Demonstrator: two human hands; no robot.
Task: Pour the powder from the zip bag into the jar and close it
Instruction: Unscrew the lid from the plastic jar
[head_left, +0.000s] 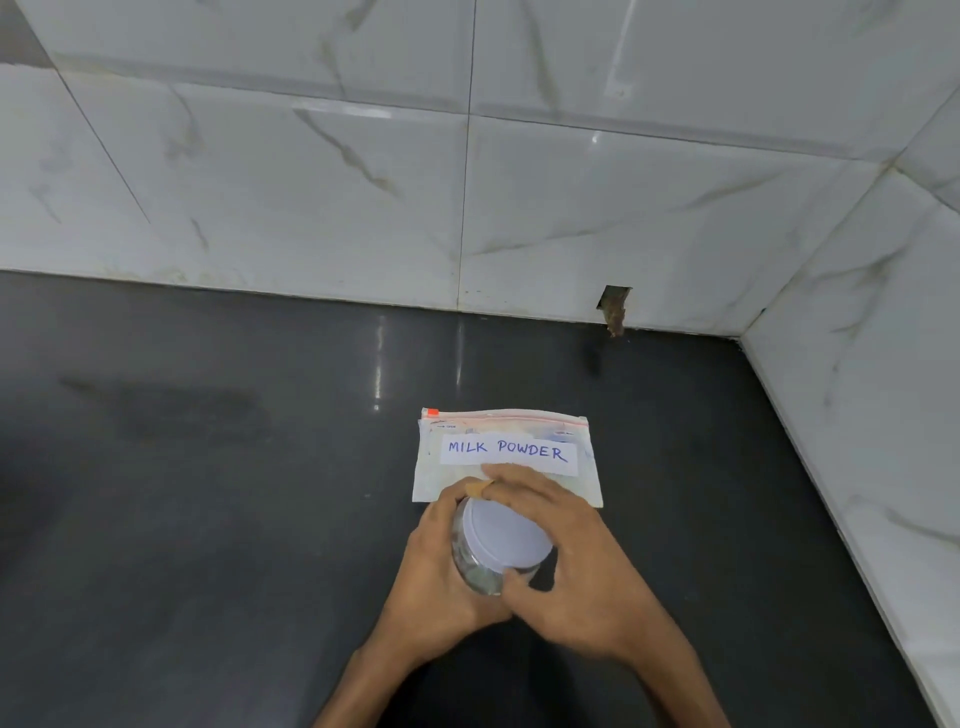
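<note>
A clear jar (475, 574) with a white lid (506, 538) is held between both hands above the dark counter. My left hand (441, 571) wraps the jar's glass body from the left. My right hand (576, 566) grips the lid's rim from the right, fingers curled over its far edge and thumb at the near edge. Just behind the jar lies a flat zip bag (511, 441) with a white label reading MILK POWDER; its red zip strip faces the wall. The bag's lower edge is hidden by my fingers.
The dark grey counter (208, 493) stretches left and toward me. White marble-look tiled walls (467, 208) close off the back and the right side, meeting in a corner at the far right. A small notch (614, 306) breaks the back wall's base.
</note>
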